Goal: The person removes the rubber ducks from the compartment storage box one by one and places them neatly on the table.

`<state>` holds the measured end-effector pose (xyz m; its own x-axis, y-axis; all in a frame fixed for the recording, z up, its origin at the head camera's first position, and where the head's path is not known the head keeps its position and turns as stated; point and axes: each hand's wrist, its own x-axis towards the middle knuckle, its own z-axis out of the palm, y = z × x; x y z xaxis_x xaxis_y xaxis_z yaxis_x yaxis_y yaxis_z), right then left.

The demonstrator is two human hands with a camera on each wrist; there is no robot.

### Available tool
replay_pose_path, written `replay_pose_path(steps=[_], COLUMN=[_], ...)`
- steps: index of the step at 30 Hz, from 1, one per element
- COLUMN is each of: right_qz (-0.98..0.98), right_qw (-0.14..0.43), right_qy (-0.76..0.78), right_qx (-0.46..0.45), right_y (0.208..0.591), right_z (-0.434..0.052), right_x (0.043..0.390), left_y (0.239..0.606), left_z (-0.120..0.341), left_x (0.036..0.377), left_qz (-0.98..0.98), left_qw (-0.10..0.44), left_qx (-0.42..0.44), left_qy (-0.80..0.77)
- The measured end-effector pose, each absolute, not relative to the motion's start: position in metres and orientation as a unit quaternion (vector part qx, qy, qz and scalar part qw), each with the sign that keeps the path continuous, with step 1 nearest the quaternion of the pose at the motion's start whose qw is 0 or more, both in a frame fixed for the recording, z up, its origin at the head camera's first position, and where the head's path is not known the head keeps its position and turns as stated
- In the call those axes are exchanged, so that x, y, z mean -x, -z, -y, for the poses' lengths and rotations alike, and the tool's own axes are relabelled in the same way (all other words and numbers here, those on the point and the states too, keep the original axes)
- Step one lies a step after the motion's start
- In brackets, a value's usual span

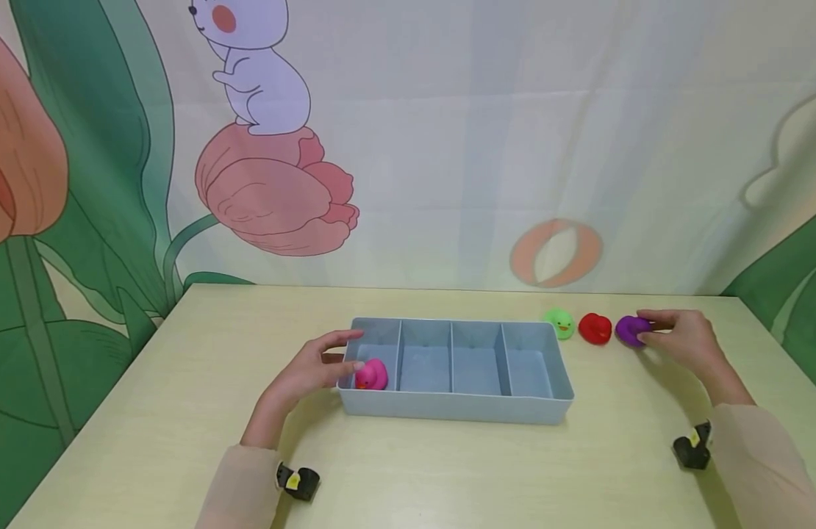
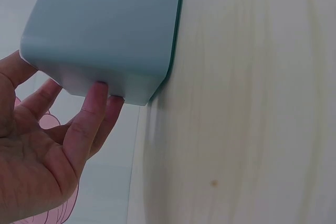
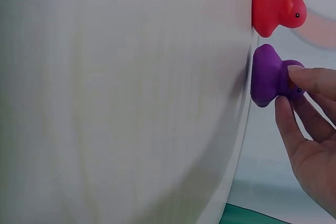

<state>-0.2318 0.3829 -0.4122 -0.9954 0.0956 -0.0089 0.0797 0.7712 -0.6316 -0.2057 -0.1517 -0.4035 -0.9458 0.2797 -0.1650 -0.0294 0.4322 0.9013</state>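
A grey-blue tray (image 1: pixel 448 408) with several compartments lies in the middle of the table. A pink duck (image 1: pixel 371 375) sits in its leftmost compartment. My left hand (image 1: pixel 345 351) rests against the tray's left end with straight fingers; in the left wrist view, the fingertips (image 2: pixel 100 90) touch the tray's corner (image 2: pixel 105 24). To the right of the tray stand a green duck (image 1: pixel 559 323), a red duck (image 1: pixel 595 328) and a purple duck (image 1: pixel 629 330) in a row. My right hand (image 1: pixel 646 328) pinches the purple duck (image 3: pixel 268 74) between finger and thumb, beside the red duck (image 3: pixel 273 9).
The pale wooden table (image 1: pixel 448 477) stretches wide in front of the tray. A printed curtain (image 1: pixel 448 147) hangs right behind the table's far edge. The tray's other compartments hold nothing. A black wrist camera (image 1: pixel 298 481) shows on each forearm.
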Motion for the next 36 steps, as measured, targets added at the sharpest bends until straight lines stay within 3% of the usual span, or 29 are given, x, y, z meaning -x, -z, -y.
replay_pose_path(steps=[19, 31, 36], right_qz=[0.942, 0.938, 0.93], right_qw=[0.0, 0.051, 0.046], right_qy=[-0.332, -0.342, -0.362], right_qx=[0.039, 0.035, 0.045], right_y=[0.414, 0.413, 0.41], right_z=[-0.387, -0.391, -0.379], right_x=[0.232, 0.229, 0.225], left_y=[0.403, 0.406, 0.405], left_z=[0.152, 0.151, 0.151], left_x=[0.205, 0.206, 0.206], left_qz=[-0.826, -0.829, -0.832], left_qw=[0.147, 0.146, 0.144], left_qx=[-0.077, -0.083, -0.078], left_qy=[-0.538, -0.534, -0.53])
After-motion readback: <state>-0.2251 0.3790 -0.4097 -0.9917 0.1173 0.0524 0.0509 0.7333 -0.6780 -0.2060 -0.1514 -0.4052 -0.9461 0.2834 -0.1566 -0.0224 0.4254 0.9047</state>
